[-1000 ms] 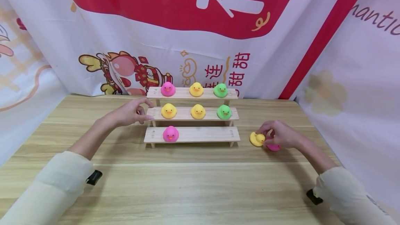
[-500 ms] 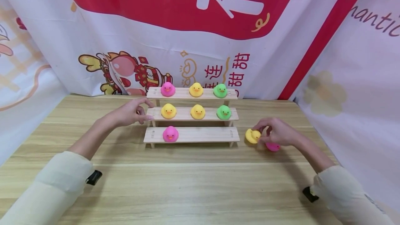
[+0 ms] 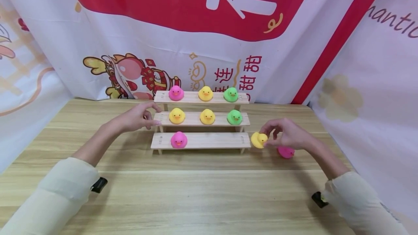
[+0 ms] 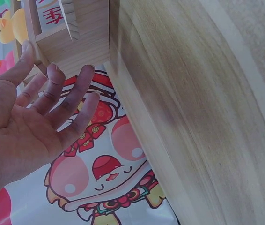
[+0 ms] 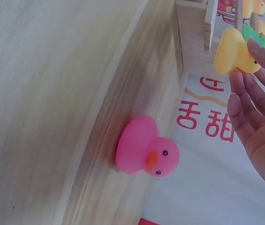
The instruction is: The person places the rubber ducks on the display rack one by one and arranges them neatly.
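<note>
A three-tier wooden display stand (image 3: 213, 141) holds small rubber ducks. My left hand (image 3: 137, 117) grips the left end of its middle tier between thumb and index finger; the other fingers stay off it in the left wrist view. To the right of the bottom tier, my right hand (image 3: 285, 133) pinches a yellow rubber duck (image 3: 258, 140) by thumb and fingertips, raised off the table in the right wrist view. A pink rubber duck (image 5: 139, 145) lies on the table below that hand. Another pink duck (image 3: 179, 140) sits alone on the bottom tier, left of centre.
On the top tier stand a pink duck (image 3: 176, 93), a yellow duck (image 3: 205, 93) and a green duck (image 3: 230, 94). Two yellow ducks and a green duck (image 3: 234, 117) fill the middle tier. A printed curtain (image 3: 183, 42) hangs right behind the wooden table (image 3: 196, 198).
My right hand has lifted the yellow duck and carried it left, close to the bottom tier's right end, away from the pink duck on the table. The left hand stays put.
</note>
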The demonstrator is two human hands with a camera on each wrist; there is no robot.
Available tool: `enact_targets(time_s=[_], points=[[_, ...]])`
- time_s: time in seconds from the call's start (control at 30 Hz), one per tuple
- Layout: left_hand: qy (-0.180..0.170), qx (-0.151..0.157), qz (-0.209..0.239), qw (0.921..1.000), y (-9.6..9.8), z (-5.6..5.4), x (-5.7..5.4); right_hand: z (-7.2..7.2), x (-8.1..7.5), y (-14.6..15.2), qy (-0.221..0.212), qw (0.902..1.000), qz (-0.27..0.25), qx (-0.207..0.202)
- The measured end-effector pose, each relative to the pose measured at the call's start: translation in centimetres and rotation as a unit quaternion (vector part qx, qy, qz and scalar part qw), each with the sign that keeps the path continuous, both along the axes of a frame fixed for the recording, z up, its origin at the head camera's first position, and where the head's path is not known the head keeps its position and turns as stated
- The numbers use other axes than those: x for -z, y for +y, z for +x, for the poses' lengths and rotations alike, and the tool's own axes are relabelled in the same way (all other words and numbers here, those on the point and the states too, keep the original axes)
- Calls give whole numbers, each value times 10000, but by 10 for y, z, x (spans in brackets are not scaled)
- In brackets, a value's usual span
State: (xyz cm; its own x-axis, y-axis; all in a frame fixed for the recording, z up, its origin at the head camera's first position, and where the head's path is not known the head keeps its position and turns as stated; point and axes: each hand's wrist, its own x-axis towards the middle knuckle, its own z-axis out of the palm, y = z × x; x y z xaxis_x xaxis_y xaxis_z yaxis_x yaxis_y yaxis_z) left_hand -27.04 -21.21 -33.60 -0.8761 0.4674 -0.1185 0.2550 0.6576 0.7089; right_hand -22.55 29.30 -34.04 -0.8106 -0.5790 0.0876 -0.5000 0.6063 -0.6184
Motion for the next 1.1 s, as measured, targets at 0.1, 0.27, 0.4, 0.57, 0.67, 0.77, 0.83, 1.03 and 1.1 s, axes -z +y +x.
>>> enact_targets(time_s=[0.1, 0.27, 0.4, 0.57, 0.67, 0.77, 0.83, 1.03, 1.1], points=[[-14, -20, -5, 10000, 0, 0, 0, 1, 0, -5, -32, 9998, -159, -125], [-54, -70, -51, 9999, 1, 0, -1, 4, 1, -17, -27, 9989, -332, -319], [-70, -79, -50, 9999, 1, 1, -1, 5, 2, -26, 28, 9983, -402, -411], [-67, -72, -17, 10000, 1, 1, 0, 5, 3, -36, 109, 9974, -503, -504], [-61, -74, -7, 10000, 0, 0, 0, 5, 4, -42, 160, 9969, -542, -547], [-45, -70, -15, 10000, 0, 0, 0, 5, 4, -50, 189, 9962, -585, -615], [-40, -74, -19, 10000, 0, 0, 0, 5, 3, -55, 193, 9960, -586, -648], [70, -9, 33, 10000, 0, 0, 0, 5, 0, -68, 212, 9953, -548, -764], [102, 8, 19, 9999, 0, 1, 1, 4, 0, -72, 246, 9948, -555, -817]])
